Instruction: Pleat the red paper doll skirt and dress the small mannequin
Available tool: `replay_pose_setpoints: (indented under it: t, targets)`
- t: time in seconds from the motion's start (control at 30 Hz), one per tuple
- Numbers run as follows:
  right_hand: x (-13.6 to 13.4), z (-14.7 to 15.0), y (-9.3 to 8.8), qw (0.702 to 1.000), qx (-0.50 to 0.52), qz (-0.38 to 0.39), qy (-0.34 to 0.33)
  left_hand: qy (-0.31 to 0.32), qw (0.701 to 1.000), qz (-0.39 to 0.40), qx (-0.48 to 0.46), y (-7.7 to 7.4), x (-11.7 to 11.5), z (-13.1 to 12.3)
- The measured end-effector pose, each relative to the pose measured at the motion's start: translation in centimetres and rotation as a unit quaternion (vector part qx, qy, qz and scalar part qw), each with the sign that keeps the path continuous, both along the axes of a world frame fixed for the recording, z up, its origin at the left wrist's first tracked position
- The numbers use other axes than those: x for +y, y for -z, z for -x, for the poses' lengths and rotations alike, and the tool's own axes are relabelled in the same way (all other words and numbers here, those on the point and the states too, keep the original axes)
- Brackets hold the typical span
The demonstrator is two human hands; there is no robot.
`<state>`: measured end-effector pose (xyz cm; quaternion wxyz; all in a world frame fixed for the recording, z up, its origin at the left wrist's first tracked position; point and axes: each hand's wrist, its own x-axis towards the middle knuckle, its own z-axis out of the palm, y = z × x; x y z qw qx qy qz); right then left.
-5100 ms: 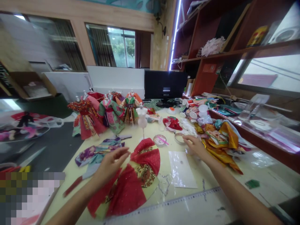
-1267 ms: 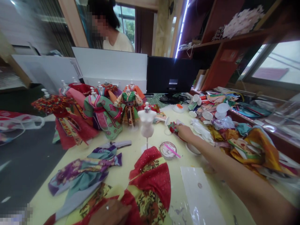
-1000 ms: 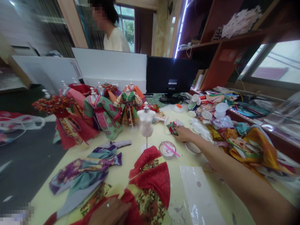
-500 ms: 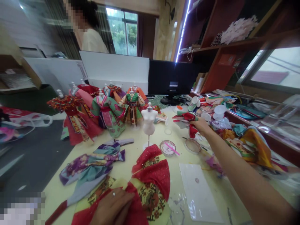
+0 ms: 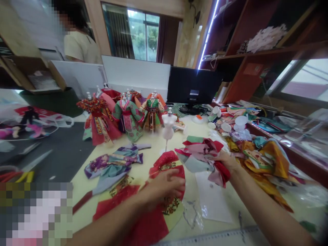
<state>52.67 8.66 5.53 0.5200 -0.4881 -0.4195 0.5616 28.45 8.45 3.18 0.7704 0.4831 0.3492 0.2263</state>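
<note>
So, your table (image 5: 140,174) is busy. Back of it: monitor (image 5: 194,82), with a row of dressed forms (image 5: 129,118) upright to its left. Nearest you, the red skirt (image 5: 148,218) lies spread flat. Orange cloth (image 5: 276,160) is heaped on the right; purple-teal garment (image 5: 112,164) lies crumpled left of the skirt.

The bundle (image 5: 202,153), red, pink, grey and some green, is right of the skirt and covers the top of the clear packet (image 5: 215,201) in view. Looks lifted; can't tell if its lower folds touch the table. Bare form (image 5: 168,126) stands upright on its rod behind the skirt, near the bundle.

Right hand (image 5: 225,162): closed on the bundle's right side, some fingers lost in the folds. Left hand (image 5: 164,184): nothing held, fingers loosely apart, palm down over the skirt. Can't tell if it's touching.

Step in hand, my read: you're handling the bundle one-handed. Next move probably calls for your free hand on the loose left side, since a single grip lets it droop. Keep trailing ends off the skirt and the packet, or they may drag.
</note>
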Motion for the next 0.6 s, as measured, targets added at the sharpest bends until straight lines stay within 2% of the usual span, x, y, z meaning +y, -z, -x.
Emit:
replay_pose_setpoints:
  t: [0.07, 0.17, 0.27, 0.33, 0.37, 0.4, 0.43, 0.5, 0.57, 0.6]
  targets:
    - [-0.8, 1.3, 0.3, 1.000, 0.028, 0.003, -0.012, -0.001, 0.995, 0.025, -0.100, 0.0, -0.2, -2.1]
    - [-1.5, 2.4, 0.8, 0.999, 0.030, 0.005, -0.035, -0.096, 0.979, -0.019, -0.181, 0.0, -0.4, -4.4]
    - [-1.5, 3.1, 1.1, 0.999, -0.009, -0.001, -0.033, -0.174, 0.959, -0.132, -0.179, 0.0, -0.6, -5.2]
    - [-1.4, 3.8, 1.4, 0.999, -0.031, -0.014, -0.003, -0.168, 0.944, -0.252, -0.131, 0.1, -0.6, -5.2]
    - [-1.3, 4.2, 1.6, 0.999, -0.037, -0.021, 0.009, -0.156, 0.927, -0.328, -0.092, 0.3, -0.6, -5.1]
    - [-1.3, 4.6, 1.8, 0.999, -0.034, -0.024, 0.018, -0.140, 0.899, -0.412, -0.048, 0.5, -0.5, -4.9]
    - [-1.3, 5.0, 2.0, 0.999, -0.025, -0.022, 0.023, -0.123, 0.859, -0.497, -0.003, 0.8, -0.4, -4.6]
    - [-1.3, 5.8, 2.4, 1.000, 0.002, -0.005, 0.030, -0.086, 0.755, -0.647, 0.069, 1.6, -0.1, -4.2]
    - [-1.5, 6.5, 2.9, 0.999, 0.030, 0.017, 0.036, -0.054, 0.657, -0.744, 0.108, 2.4, 0.3, -3.7]
    - [-1.5, 6.7, 3.2, 0.998, 0.040, 0.024, 0.038, -0.045, 0.619, -0.775, 0.119, 2.8, 0.5, -3.6]
